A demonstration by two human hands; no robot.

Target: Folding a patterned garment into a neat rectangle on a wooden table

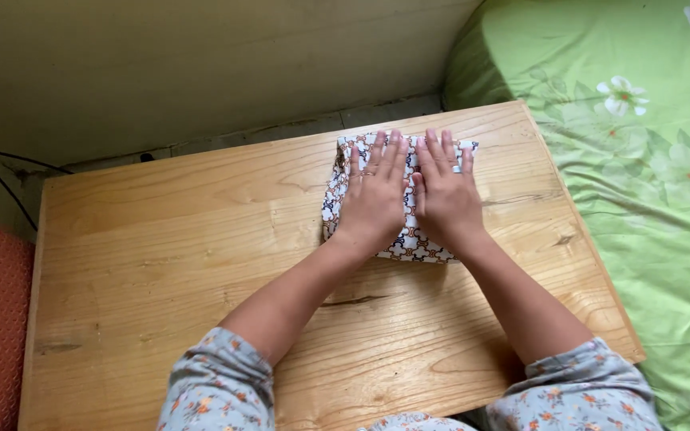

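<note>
While left hand [374,198] and right hand [446,195] press flat, fingers spread, gripping nothing, on folded white patterned cloth [397,199] atop pale wooden table [161,263] — uneven pressure likely skews fold, cloth slides.

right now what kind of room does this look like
Probably a bedroom at home: a bed with a green floral sheet sits beside a low wooden table, where both hands press a folded patterned cloth.

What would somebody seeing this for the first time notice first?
Two hands, the left hand and the right hand, press flat side by side on a folded patterned cloth at the far edge of a wooden table. To the right lies a bright green flowered bedsheet.
</note>
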